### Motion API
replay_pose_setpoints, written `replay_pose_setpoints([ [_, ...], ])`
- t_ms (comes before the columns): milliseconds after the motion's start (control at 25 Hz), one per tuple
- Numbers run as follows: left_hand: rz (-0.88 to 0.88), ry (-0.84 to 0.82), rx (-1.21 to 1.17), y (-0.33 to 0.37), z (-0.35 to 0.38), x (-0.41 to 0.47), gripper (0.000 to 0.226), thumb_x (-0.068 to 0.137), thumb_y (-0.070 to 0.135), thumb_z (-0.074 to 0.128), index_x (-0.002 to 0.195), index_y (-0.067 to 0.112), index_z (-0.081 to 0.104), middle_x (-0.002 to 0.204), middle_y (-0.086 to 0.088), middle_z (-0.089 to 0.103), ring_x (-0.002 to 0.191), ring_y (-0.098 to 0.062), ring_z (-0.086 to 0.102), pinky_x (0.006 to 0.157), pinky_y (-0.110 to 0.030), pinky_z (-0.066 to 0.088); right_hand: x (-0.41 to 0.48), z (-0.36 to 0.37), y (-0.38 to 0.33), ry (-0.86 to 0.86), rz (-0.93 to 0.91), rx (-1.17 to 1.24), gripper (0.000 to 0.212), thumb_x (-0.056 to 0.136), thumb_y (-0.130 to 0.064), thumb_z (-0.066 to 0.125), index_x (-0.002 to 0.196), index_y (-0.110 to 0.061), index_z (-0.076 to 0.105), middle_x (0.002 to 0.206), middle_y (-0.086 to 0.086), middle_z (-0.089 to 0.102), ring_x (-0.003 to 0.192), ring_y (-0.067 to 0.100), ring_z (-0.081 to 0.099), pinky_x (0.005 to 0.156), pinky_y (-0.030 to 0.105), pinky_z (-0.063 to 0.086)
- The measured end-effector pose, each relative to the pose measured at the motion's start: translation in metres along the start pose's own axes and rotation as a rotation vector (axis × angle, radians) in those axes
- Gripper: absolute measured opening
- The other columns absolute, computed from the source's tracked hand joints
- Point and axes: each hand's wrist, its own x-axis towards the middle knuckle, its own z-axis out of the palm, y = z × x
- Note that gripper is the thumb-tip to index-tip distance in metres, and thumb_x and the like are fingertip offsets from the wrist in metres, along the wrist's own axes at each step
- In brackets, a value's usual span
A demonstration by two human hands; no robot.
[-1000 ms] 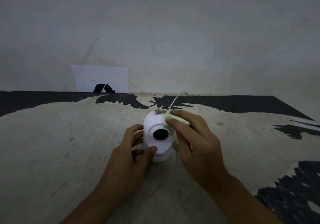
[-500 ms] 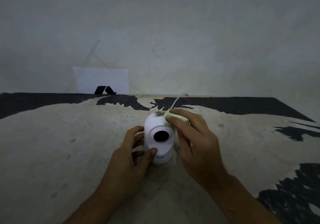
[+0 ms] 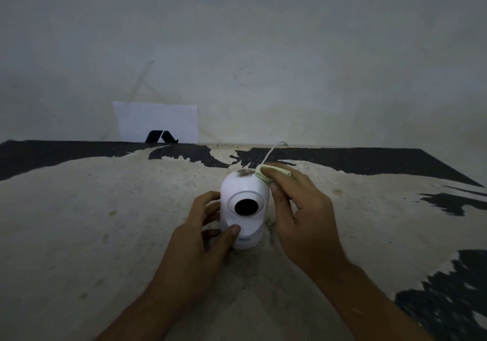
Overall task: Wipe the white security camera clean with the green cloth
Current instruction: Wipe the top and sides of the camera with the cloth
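Note:
The white security camera (image 3: 243, 190) stands upright on the worn table (image 3: 79, 235), its round black lens facing me. A brown patch of dirt sits on its top. My left hand (image 3: 200, 238) grips the camera's base from the left, thumb pressed on the front. My right hand (image 3: 297, 209) holds a small folded green cloth (image 3: 262, 174) under its fingertips, pressed against the camera's upper right edge, just beside the dirt. A thin white cable (image 3: 270, 152) runs from behind the camera toward the wall.
A white paper sheet with a black logo (image 3: 158, 124) leans against the grey wall at the back left. The table's surface is pale with black peeled patches along the back edge and at the right (image 3: 448, 301).
My right hand with the cloth has shifted slightly up and right along the camera's top edge. The left hand and the camera have stayed put.

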Motion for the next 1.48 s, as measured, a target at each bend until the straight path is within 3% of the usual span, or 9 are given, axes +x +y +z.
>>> replay_pose_setpoints([
  [160, -0.004, 0.0, 0.003, 0.001, 0.0, 0.0, 0.059, 0.068, 0.049, 0.056, 0.122, 0.043, 0.034, 0.117, 0.025, 0.048, 0.098, 0.004, 0.051, 0.075, -0.007, 0.041, -0.005, -0.011, -0.001, -0.027, -0.074, 0.001, 0.025, 0.086, 0.004, 0.059, 0.11, 0.002, 0.066, 0.112, 0.013, 0.065, 0.108, 0.017, 0.058, 0.094, 0.021, 0.047],
  [320, -0.006, -0.019, 0.008, 0.003, -0.001, 0.0, 0.048, 0.068, 0.051, 0.055, 0.109, 0.058, 0.03, 0.106, 0.041, 0.042, 0.091, 0.016, 0.049, 0.067, -0.002, 0.041, -0.006, -0.024, 0.001, -0.057, -0.074, -0.014, 0.015, 0.08, -0.004, 0.061, 0.092, -0.001, 0.069, 0.095, 0.01, 0.063, 0.084, 0.008, 0.056, 0.073, 0.012, 0.045],
  [440, -0.002, -0.019, -0.002, 0.003, -0.002, -0.001, 0.047, 0.069, 0.05, 0.056, 0.107, 0.059, 0.031, 0.105, 0.042, 0.042, 0.091, 0.015, 0.049, 0.07, -0.005, 0.043, -0.006, -0.025, -0.003, -0.046, -0.12, -0.045, 0.021, 0.08, -0.002, 0.068, 0.1, 0.0, 0.071, 0.097, 0.012, 0.063, 0.087, 0.011, 0.057, 0.075, 0.013, 0.047],
  [720, 0.033, 0.003, -0.025, 0.002, -0.001, -0.002, 0.048, 0.069, 0.047, 0.059, 0.11, 0.055, 0.035, 0.106, 0.036, 0.048, 0.096, 0.011, 0.053, 0.076, -0.011, 0.048, -0.016, -0.029, -0.002, -0.424, -0.17, -0.067, 0.021, 0.082, -0.019, 0.068, 0.1, -0.01, 0.072, 0.097, 0.004, 0.06, 0.082, 0.013, 0.056, 0.064, 0.023, 0.05],
  [840, 0.032, 0.001, -0.028, 0.002, -0.001, -0.002, 0.049, 0.069, 0.048, 0.058, 0.111, 0.055, 0.035, 0.109, 0.034, 0.049, 0.096, 0.01, 0.054, 0.075, -0.009, 0.046, -0.01, -0.032, -0.002, -0.201, -0.132, -0.028, 0.02, 0.075, -0.007, 0.074, 0.095, -0.005, 0.073, 0.09, 0.007, 0.062, 0.078, 0.01, 0.056, 0.068, 0.013, 0.045],
  [960, 0.027, 0.01, -0.014, -0.001, 0.0, -0.002, 0.056, 0.069, 0.047, 0.058, 0.121, 0.043, 0.037, 0.12, 0.021, 0.052, 0.104, 0.0, 0.054, 0.085, -0.019, 0.047, -0.009, -0.027, -0.003, -0.05, -0.086, -0.027, 0.028, 0.076, -0.003, 0.076, 0.103, 0.0, 0.071, 0.089, 0.01, 0.065, 0.076, 0.013, 0.059, 0.067, 0.015, 0.048],
  [1200, 0.048, 0.007, -0.003, 0.0, -0.001, -0.002, 0.053, 0.071, 0.045, 0.059, 0.119, 0.045, 0.037, 0.106, 0.034, 0.047, 0.087, 0.02, 0.052, 0.066, 0.002, 0.042, -0.016, -0.028, 0.008, -0.365, -0.097, 0.065, 0.015, 0.079, -0.017, 0.075, 0.091, -0.009, 0.076, 0.084, 0.004, 0.068, 0.069, 0.01, 0.061, 0.059, 0.022, 0.052],
  [1360, 0.045, 0.003, -0.01, 0.0, -0.002, -0.002, 0.05, 0.07, 0.046, 0.058, 0.114, 0.05, 0.036, 0.103, 0.038, 0.046, 0.087, 0.025, 0.05, 0.066, 0.003, 0.041, -0.013, -0.03, 0.004, -0.323, -0.099, 0.056, 0.017, 0.078, -0.017, 0.075, 0.093, -0.008, 0.075, 0.084, 0.005, 0.069, 0.069, 0.011, 0.062, 0.059, 0.02, 0.052],
  [1480, 0.045, 0.007, 0.0, -0.003, -0.002, -0.001, 0.055, 0.07, 0.047, 0.058, 0.121, 0.045, 0.037, 0.105, 0.034, 0.048, 0.092, 0.019, 0.051, 0.07, -0.002, 0.045, -0.018, -0.024, 0.004, -0.441, -0.119, 0.028, 0.015, 0.079, -0.019, 0.072, 0.091, -0.009, 0.075, 0.085, 0.004, 0.068, 0.071, 0.012, 0.062, 0.06, 0.027, 0.053],
])
